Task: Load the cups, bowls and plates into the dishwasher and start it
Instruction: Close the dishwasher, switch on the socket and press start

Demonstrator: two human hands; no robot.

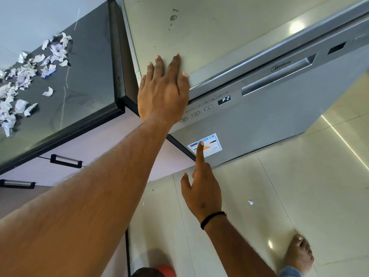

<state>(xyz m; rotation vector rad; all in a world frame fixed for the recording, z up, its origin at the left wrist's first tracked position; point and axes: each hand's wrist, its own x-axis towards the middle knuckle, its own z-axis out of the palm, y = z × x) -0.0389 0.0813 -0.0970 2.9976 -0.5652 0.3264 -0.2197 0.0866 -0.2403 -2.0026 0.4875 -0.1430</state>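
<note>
The silver dishwasher [269, 120] stands with its door closed, and no cups, bowls or plates are in sight. Its small display [224, 99] reads P2, with a row of buttons [196, 113] to its left. My left hand [161, 92] lies flat on the dishwasher's top [209, 37], fingers straight, its heel hanging over the left end of the control panel. My right hand [201, 188] holds nothing. Its index finger points up and its tip lies over the energy label [212, 143] on the door, below the buttons. The other fingers are curled.
A dark countertop [85, 76] to the left carries several crumpled paper scraps [30, 76]. Below it are drawers with black handles [65, 160]. Beige floor tiles [279, 196] lie in front, with a paper scrap [250, 202] and my bare foot [299, 252] on them.
</note>
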